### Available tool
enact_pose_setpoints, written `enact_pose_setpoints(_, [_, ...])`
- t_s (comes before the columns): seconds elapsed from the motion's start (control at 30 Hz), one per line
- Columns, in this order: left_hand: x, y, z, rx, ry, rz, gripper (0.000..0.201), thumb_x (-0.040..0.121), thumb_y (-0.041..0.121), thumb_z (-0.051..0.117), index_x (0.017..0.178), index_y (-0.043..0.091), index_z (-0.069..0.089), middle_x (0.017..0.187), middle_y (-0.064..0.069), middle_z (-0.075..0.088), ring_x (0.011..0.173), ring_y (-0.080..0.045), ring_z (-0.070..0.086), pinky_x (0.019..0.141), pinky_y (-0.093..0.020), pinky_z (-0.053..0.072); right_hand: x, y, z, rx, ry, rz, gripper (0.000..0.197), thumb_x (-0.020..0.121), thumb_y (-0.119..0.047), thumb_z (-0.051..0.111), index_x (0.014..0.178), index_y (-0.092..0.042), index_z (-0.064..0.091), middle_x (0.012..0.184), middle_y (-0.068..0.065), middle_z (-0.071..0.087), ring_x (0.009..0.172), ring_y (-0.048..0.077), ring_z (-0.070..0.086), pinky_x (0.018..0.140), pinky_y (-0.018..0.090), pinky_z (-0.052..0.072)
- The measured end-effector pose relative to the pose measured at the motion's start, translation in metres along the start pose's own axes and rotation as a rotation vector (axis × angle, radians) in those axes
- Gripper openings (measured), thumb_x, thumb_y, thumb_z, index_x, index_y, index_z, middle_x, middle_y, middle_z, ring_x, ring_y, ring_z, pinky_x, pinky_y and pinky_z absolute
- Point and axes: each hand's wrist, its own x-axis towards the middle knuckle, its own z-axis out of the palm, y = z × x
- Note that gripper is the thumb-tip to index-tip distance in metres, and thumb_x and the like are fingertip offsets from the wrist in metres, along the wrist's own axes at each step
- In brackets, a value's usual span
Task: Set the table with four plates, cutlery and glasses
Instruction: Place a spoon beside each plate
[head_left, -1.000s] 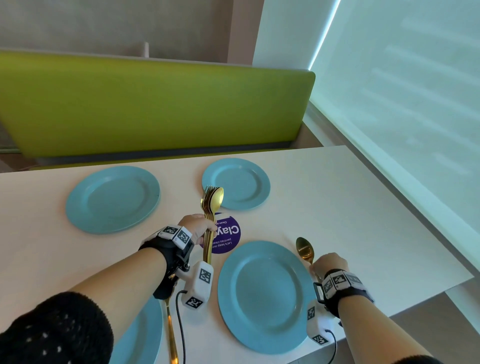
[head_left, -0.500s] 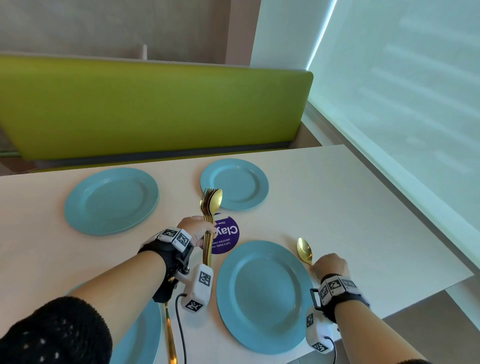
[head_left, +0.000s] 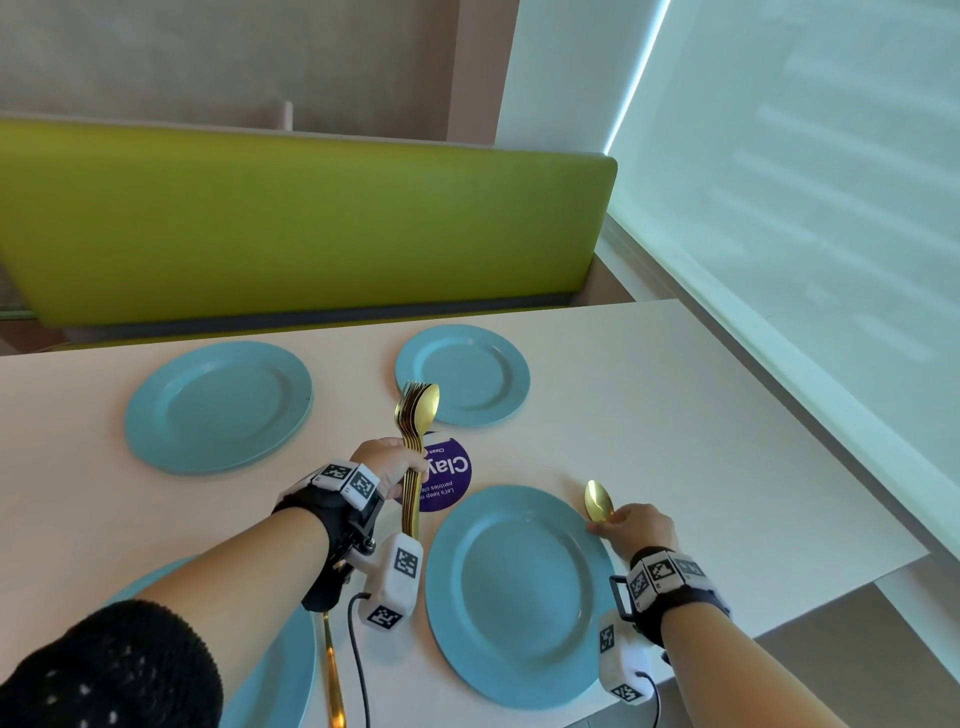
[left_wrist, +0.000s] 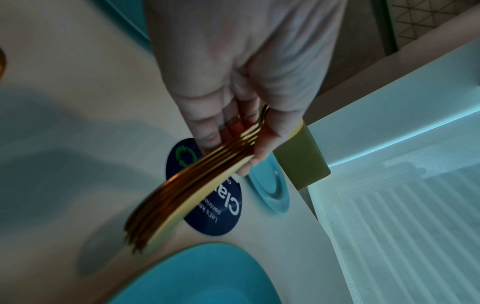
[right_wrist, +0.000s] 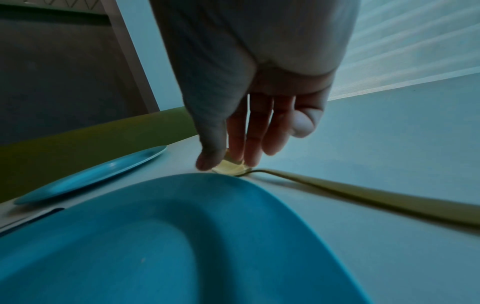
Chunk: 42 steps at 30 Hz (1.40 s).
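Note:
Four blue plates are on the white table (head_left: 675, 415): far left (head_left: 218, 405), far right (head_left: 462, 374), near right (head_left: 519, 592), and near left (head_left: 280, 670), partly hidden by my left arm. My left hand (head_left: 389, 467) grips a bundle of gold cutlery (head_left: 415, 415), held upright above the table and seen close in the left wrist view (left_wrist: 197, 185). My right hand (head_left: 634, 530) pinches a gold spoon (head_left: 598, 500) by its neck. The spoon lies on the table against the near right plate's right rim, its handle (right_wrist: 363, 197) running back under my wrist.
A gold cutlery piece (head_left: 332, 675) lies between the two near plates. A round purple sticker (head_left: 447, 478) sits mid-table. A green bench back (head_left: 311, 223) stands beyond the far edge. The table's right edge runs along a window blind (head_left: 805, 208).
My right hand and the spoon have edged slightly left, closer to the near right plate's rim. The left hand with its bundle has barely moved.

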Motion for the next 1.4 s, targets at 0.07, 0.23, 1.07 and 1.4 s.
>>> enact_pose_setpoints(0.07, [-0.001,-0.001,0.001,0.007,-0.010,-0.001,0.022,0.074,-0.016,0.057,0.067,0.005,0.058,0.071,-0.015,0.058,0.069,-0.025,0.056,0.073,-0.037,0.050,-0.002,-0.002,0.002,0.011,-0.030,-0.008,0.027,0.076,-0.042,0.073,0.082,-0.018,0.065,0.081,0.002,0.061,0.078,0.020,0.054,0.065,0.022,0.040])
enact_pose_setpoints(0.23, [-0.007,-0.002,0.004,0.009,-0.006,0.001,0.024,0.078,-0.013,0.057,0.096,0.000,0.062,0.062,-0.012,0.062,0.057,-0.021,0.058,0.064,-0.031,0.053,-0.001,-0.002,0.009,0.011,-0.057,0.007,0.043,0.072,-0.038,0.078,0.105,-0.013,0.071,0.102,0.006,0.070,0.081,0.018,0.056,0.071,0.022,0.046])
enact_pose_setpoints(1.07, [-0.021,0.000,-0.017,0.099,-0.069,0.029,0.010,0.081,-0.006,0.065,0.076,0.001,0.060,0.072,-0.012,0.063,0.060,-0.019,0.060,0.055,-0.024,0.053,-0.047,-0.052,-0.004,-0.070,0.091,-0.072,0.036,0.084,-0.025,0.067,0.117,-0.012,0.061,0.117,0.008,0.065,0.110,0.026,0.062,0.086,0.030,0.050])
enact_pose_setpoints(1.4, [-0.053,0.006,-0.061,0.277,-0.295,0.096,0.011,0.075,-0.005,0.065,0.065,0.001,0.064,0.060,-0.008,0.062,0.061,-0.020,0.055,0.060,-0.024,0.046,-0.150,-0.180,0.029,-0.167,0.037,-0.820,0.028,0.089,-0.015,0.056,0.113,-0.023,0.067,0.116,0.002,0.063,0.108,0.025,0.058,0.084,0.031,0.045])
